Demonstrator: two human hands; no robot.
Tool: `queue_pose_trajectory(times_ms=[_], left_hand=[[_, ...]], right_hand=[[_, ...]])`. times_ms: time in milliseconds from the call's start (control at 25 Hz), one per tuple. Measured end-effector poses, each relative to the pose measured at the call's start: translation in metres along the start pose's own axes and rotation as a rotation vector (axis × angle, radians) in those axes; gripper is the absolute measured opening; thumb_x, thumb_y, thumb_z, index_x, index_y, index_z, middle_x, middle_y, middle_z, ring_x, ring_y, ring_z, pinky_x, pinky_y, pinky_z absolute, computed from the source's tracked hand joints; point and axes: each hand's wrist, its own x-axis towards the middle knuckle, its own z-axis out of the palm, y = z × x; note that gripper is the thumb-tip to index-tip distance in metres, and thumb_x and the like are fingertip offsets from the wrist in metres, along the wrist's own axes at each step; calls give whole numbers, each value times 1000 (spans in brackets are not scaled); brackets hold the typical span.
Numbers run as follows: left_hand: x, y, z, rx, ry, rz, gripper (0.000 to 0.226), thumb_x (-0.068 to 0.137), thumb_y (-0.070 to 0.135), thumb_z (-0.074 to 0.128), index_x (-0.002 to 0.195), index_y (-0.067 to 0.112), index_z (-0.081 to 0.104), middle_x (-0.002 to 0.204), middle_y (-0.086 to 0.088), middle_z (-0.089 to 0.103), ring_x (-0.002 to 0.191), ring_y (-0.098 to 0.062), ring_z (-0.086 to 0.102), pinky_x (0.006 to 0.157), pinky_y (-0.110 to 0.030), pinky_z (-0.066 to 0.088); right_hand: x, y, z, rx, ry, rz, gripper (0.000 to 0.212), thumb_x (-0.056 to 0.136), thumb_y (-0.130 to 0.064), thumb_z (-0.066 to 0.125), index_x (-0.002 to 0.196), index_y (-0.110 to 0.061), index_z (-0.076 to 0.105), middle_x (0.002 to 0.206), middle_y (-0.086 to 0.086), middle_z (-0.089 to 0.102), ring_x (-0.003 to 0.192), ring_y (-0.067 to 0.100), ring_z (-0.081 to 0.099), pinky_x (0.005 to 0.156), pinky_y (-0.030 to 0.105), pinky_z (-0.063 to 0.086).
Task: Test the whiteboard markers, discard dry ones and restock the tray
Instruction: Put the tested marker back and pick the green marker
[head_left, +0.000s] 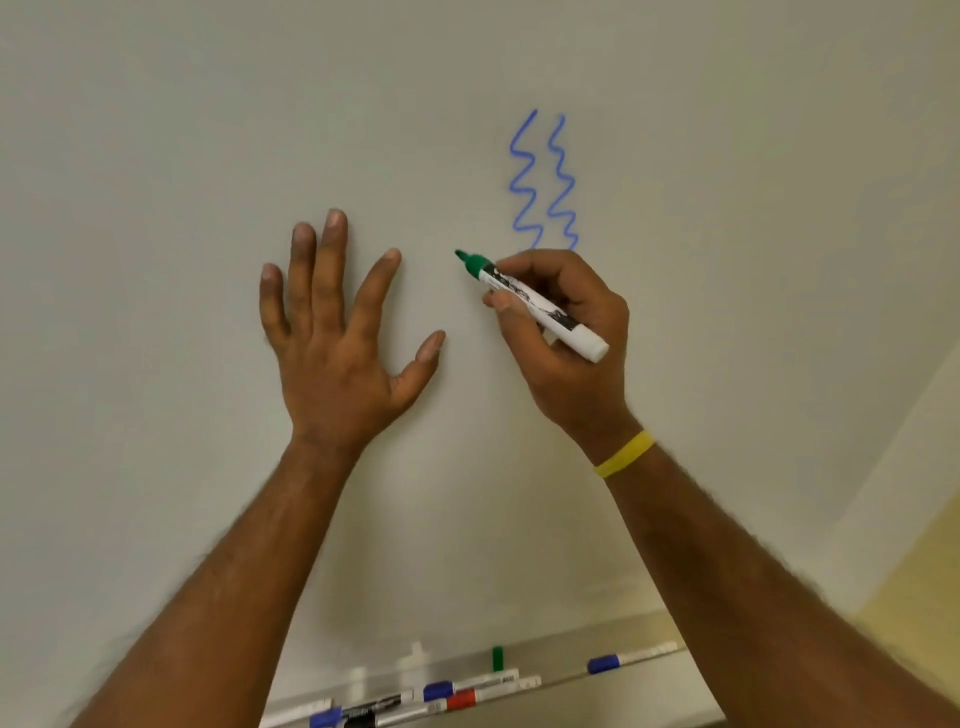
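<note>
Head view. Landmark: the tray (563, 667) along the foot of the whiteboard (156, 156). Well above the tray's right half, two blue zigzag lines (543, 182) are on the board, so blue ink appears to have been tested and found to write; whether that was one marker or two I cannot tell. The right hand (566, 343), with a yellow wristband (625, 453) at the wrist, pinches an uncapped green marker (535, 304) in a writing grip. Thumb and fingers are curled round the barrel, and the nib points up and left, high above the tray's middle. Nib is at or just off the board; contact cannot be told. No green ink shows anywhere, so the green test reads as not yet made. The left hand (332, 353) holds nothing: its fingers are straight and spread, palm toward the board above the tray's left half, apparently bracing. On the tray:
- a green cap (497, 659) stands upright near the middle, presumably this marker's;
- a blue-capped marker (631, 659) lies toward the right end;
- a second blue-capped marker (467, 687) and a red-capped marker (491, 695) lie together just left of the cap;
- a black marker (374, 709) and a third blue-capped marker (324, 719) lie toward the left end, partly cut off by the frame.

Judged progress: early to middle. Remaining: mark with green, judge it, recap; test red and black; bin any dry ones; restock. No bin or spare stock in view.
</note>
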Motion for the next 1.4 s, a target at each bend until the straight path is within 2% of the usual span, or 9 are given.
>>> queue_pose_trajectory(times_ms=[200, 320, 520, 640, 720, 880, 1040, 1280, 1400], left_hand=[[-5, 0, 3, 43, 18, -1, 75, 87, 61, 60, 148, 22, 43, 162, -14, 25, 152, -32, 19, 121, -55, 14], [-6, -1, 4, 46, 35, 7, 76, 86, 59, 61, 149, 22, 43, 163, -11, 23, 151, -32, 20, 121, -54, 14], [-6, 1, 3, 43, 44, 5, 74, 86, 58, 60, 148, 21, 43, 162, -12, 26, 150, -33, 23, 121, -54, 14], [-7, 2, 3, 38, 42, -2, 73, 87, 57, 60, 148, 21, 44, 161, -12, 27, 150, -34, 23, 121, -53, 14], [-8, 1, 3, 36, 45, -4, 73, 86, 57, 61, 147, 20, 45, 161, -12, 28, 150, -34, 24, 121, -53, 15], [-8, 1, 3, 39, 46, 0, 74, 85, 58, 62, 146, 19, 47, 161, -12, 28, 150, -34, 24, 121, -54, 16], [-7, 1, 3, 36, 40, -1, 73, 85, 57, 62, 146, 20, 45, 162, -11, 26, 150, -34, 24, 121, -54, 16], [-7, 2, 1, 24, 27, -7, 72, 87, 57, 59, 147, 20, 44, 162, -11, 25, 150, -34, 23, 121, -54, 15], [-8, 2, 0, 13, 12, -5, 73, 87, 57, 60, 147, 19, 43, 162, -12, 26, 150, -35, 23, 121, -55, 15]], right_hand=[[48, -1, 10, -19, 101, -68, 15, 89, -3, 67, 102, -10, 67, 87, 9, 68, 67, 32, 59, 63, 45, 52], [35, 5, 10, -74, 32, -69, 14, 88, -5, 69, 101, -10, 68, 83, 9, 68, 65, 30, 60, 62, 44, 51], [1, 20, 5, 7, 143, 64, 11, 88, -11, 66, 97, -16, 66, 82, 5, 68, 67, 36, 65, 55, 48, 51], [-17, 26, 1, -80, 79, 45, 14, 86, -7, 68, 96, -17, 68, 80, 2, 68, 65, 27, 64, 59, 45, 53], [-27, 29, -2, -77, 116, 83, 19, 84, -4, 68, 93, -21, 67, 79, 1, 68, 64, 25, 63, 58, 42, 53], [-46, 35, -9, -140, -9, 112, 9, 81, -14, 69, 90, -12, 70, 75, -1, 68, 61, 20, 62, 56, 46, 51], [-19, 21, -6, -6, 62, 81, 9, 84, -16, 70, 93, -11, 69, 82, -3, 72, 68, 22, 68, 60, 44, 56], [40, 1, 9, 197, 190, 82, 15, 90, -13, 66, 104, -14, 68, 96, 15, 73, 68, 26, 63, 55, 34, 52], [34, 2, 13, 127, 76, 33, 16, 90, -10, 67, 105, -15, 69, 93, -1, 73, 73, 19, 67, 58, 37, 56]])
